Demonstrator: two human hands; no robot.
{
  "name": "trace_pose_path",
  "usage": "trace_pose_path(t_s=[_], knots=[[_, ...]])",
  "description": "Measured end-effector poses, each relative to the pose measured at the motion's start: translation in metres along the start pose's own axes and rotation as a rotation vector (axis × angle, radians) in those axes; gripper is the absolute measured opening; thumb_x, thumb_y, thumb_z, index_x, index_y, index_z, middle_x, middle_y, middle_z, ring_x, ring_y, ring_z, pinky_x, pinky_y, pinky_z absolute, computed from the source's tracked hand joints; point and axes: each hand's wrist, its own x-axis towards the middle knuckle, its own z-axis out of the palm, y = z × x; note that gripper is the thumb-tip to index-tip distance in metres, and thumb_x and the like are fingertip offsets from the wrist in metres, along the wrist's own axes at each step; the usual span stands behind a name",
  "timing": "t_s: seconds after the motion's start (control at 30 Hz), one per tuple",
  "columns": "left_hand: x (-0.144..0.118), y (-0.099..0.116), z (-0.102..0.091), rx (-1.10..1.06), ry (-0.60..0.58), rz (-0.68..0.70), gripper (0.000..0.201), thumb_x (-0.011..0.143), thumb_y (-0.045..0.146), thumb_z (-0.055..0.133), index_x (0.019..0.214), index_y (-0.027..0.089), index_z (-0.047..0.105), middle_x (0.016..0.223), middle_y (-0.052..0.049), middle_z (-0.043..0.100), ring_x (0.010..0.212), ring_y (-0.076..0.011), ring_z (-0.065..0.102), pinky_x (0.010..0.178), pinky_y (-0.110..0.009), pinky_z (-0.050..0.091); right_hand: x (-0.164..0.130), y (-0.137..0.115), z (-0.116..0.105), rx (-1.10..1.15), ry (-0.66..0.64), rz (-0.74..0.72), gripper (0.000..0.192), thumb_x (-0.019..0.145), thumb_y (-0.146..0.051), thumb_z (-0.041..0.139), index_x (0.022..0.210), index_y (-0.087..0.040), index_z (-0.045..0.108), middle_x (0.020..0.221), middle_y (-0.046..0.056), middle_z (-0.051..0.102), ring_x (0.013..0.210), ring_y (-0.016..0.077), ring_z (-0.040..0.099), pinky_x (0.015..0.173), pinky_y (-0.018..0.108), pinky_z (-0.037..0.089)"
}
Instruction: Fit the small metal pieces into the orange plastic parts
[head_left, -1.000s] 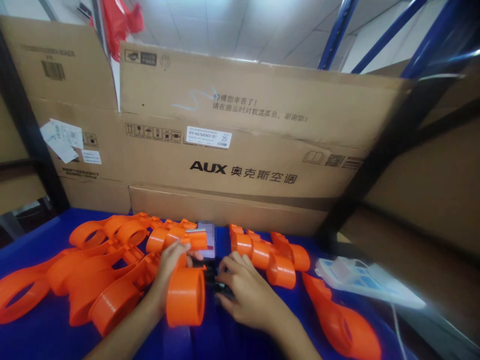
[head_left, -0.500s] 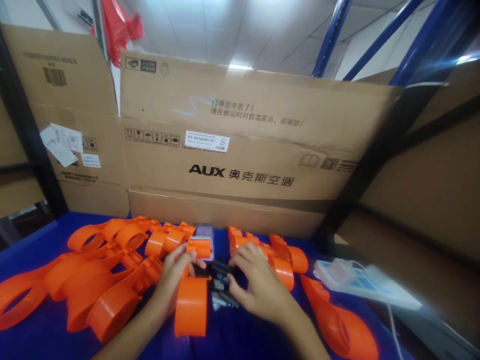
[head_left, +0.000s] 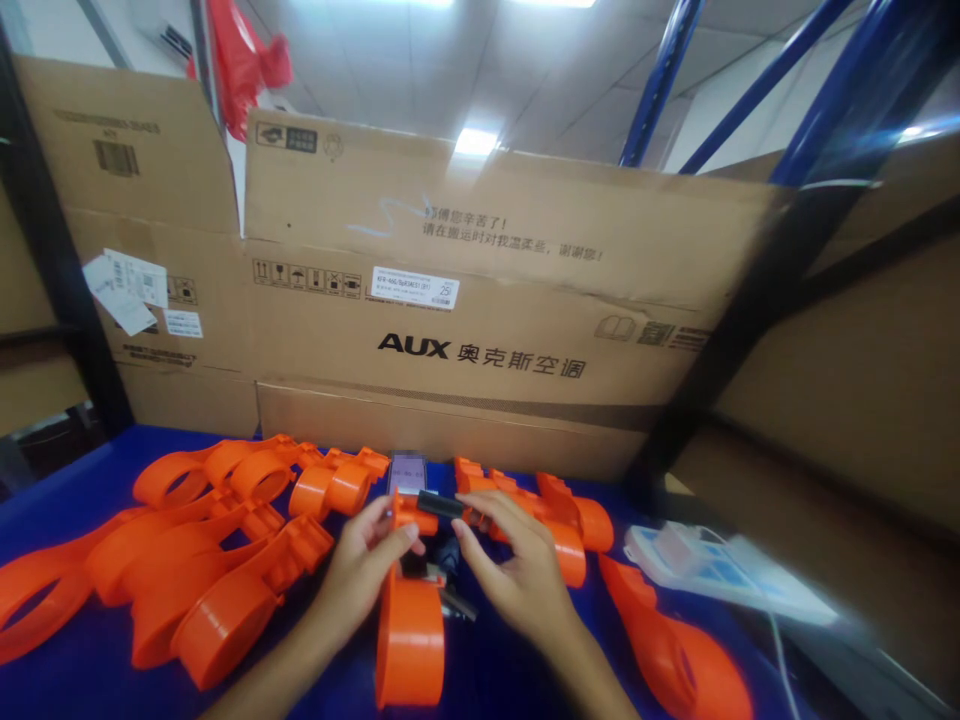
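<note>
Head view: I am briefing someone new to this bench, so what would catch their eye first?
Bright orange plastic parts heaped on the blue table, mostly at the left. At the middle, the left hand holds one orange part while the right hand pinches a small black piece. Behind stands a big AUX cardboard box.

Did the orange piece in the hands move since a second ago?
Yes. The orange piece in the left hand has turned its ring end toward the camera and slid right, away from the orange pile on the blue table.
</note>
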Motion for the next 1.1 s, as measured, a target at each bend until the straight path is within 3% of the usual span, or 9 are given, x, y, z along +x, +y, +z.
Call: trace_pose_path(t_s=[0.23, 0.73, 0.97, 1.1], knots=[[-0.002, 0.005, 0.004, -0.034, -0.022, 0.013, 0.033, 0.083, 0.039, 0.072, 0.105, 0.016, 0.066, 0.076, -0.004, 0.073, 0.059, -0.0116, 0.059, 0.058, -0.02, 0.043, -0.003, 0.004, 0.008, 0.029, -0.011, 0.039, 0.021, 0.092, -0.025, 0.064, 0.112, -0.023, 0.07, 0.089, 0.006, 0.072, 0.075, 0.0195, 0.067, 0.073, 0.034, 0.057], [-0.003, -0.001, 0.003, -0.11, -0.082, -0.048, 0.041, 0.08, 0.031, 0.072, 0.116, 0.015, 0.062, 0.086, -0.008, 0.074, 0.058, -0.0117, 0.058, 0.052, -0.02, 0.042, -0.008, 0.004, 0.021, 0.053, -0.035, 0.018, 0.028, 0.094, -0.026, 0.061, 0.12, -0.023, 0.069, 0.088, 0.006, 0.069, 0.078, 0.0193, 0.063, 0.073, 0.033, 0.054], [0.001, -0.004, -0.002, -0.22, 0.03, -0.071, 0.026, 0.079, 0.029, 0.071, 0.101, 0.015, 0.067, 0.076, -0.004, 0.071, 0.056, -0.0104, 0.055, 0.053, -0.02, 0.042, -0.005, 0.008, 0.012, 0.031, -0.111, 0.028, 0.047, 0.098, -0.024, 0.052, 0.145, -0.027, 0.048, 0.113, 0.007, 0.069, 0.097, 0.0205, 0.065, 0.089, 0.036, 0.052], [0.002, -0.003, -0.003, -0.346, 0.095, -0.114, 0.027, 0.073, 0.027, 0.075, 0.096, 0.016, 0.066, 0.075, -0.003, 0.07, 0.058, -0.0123, 0.058, 0.055, -0.023, 0.045, -0.002, 0.015, 0.008, -0.229, -0.205, 0.064, 0.031, 0.096, -0.027, 0.053, 0.125, -0.024, 0.065, 0.11, 0.008, 0.071, 0.104, 0.0264, 0.062, 0.092, 0.042, 0.047]])
